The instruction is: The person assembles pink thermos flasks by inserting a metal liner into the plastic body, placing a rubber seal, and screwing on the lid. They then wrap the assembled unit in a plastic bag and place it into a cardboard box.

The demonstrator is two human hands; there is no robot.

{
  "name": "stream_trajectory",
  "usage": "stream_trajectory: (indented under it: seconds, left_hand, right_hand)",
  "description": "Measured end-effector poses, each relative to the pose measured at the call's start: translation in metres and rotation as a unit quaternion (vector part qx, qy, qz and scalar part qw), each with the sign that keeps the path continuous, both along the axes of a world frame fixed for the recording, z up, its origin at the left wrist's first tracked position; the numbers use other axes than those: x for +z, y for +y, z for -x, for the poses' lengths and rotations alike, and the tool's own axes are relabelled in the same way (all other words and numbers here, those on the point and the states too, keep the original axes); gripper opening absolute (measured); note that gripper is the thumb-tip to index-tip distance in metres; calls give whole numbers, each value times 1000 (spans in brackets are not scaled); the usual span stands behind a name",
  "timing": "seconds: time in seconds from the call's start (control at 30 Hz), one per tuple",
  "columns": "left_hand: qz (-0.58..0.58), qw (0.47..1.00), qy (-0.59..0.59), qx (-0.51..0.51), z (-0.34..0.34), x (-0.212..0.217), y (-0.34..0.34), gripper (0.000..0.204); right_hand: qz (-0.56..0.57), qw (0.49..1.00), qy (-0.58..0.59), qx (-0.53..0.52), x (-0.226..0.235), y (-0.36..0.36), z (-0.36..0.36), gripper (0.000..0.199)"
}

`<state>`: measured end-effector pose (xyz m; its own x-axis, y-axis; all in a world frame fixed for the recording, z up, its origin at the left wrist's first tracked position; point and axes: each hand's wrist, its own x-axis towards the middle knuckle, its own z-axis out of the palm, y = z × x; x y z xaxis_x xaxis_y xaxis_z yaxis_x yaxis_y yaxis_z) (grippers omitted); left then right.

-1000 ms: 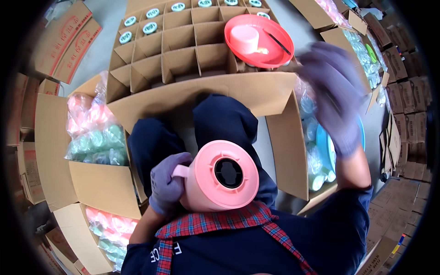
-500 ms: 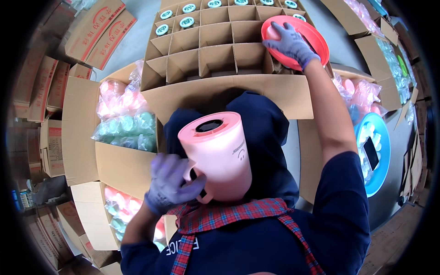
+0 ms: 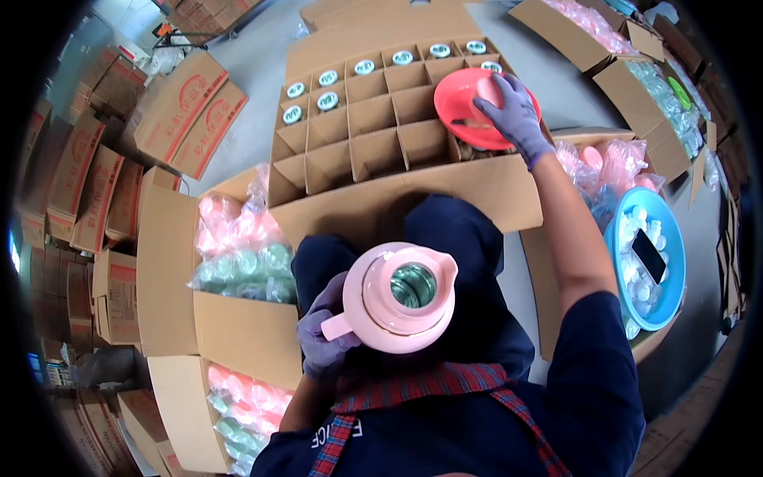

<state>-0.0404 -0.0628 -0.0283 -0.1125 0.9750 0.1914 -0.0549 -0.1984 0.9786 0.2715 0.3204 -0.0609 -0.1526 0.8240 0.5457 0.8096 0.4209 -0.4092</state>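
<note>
A pink thermos jug (image 3: 401, 327) stands between my thighs with its spout and mouth up. Through the mouth a shiny greenish glass liner (image 3: 412, 285) shows. My left hand (image 3: 324, 334) is closed around the jug's handle on its left side. At the upper right, my right hand (image 3: 515, 119) reaches over a red basin (image 3: 451, 94). Its fingers grip a small rounded pink plastic piece (image 3: 490, 92), whose exact kind I cannot tell. Another small long piece lies in the basin beneath it. The basin rests on the corner of a divided carton (image 3: 381, 196).
Several round silvery-green tops (image 3: 402, 58) fill the carton's far and left cells. Open boxes of bagged pink and green parts (image 3: 242, 266) stand at my left. A blue basin (image 3: 678, 274) at the right holds white caps and a phone (image 3: 648, 256).
The jug has turned from base up to mouth up, and my left hand has closed on its handle. My right hand has lifted the pink piece slightly within the red basin.
</note>
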Motion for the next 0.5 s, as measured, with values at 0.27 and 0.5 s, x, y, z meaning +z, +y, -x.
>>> stream_trajectory:
  seconds: [0.27, 0.5]
  left_hand:
    - [40, 996, -78, -9, -19, -20, -27, 36]
    - [33, 984, -146, -97, 1, -61, -21, 34]
  right_hand:
    - [-168, 982, -43, -77, 8, -29, -78, 34]
    - [481, 821, 189, -242, -119, -226, -534, 27]
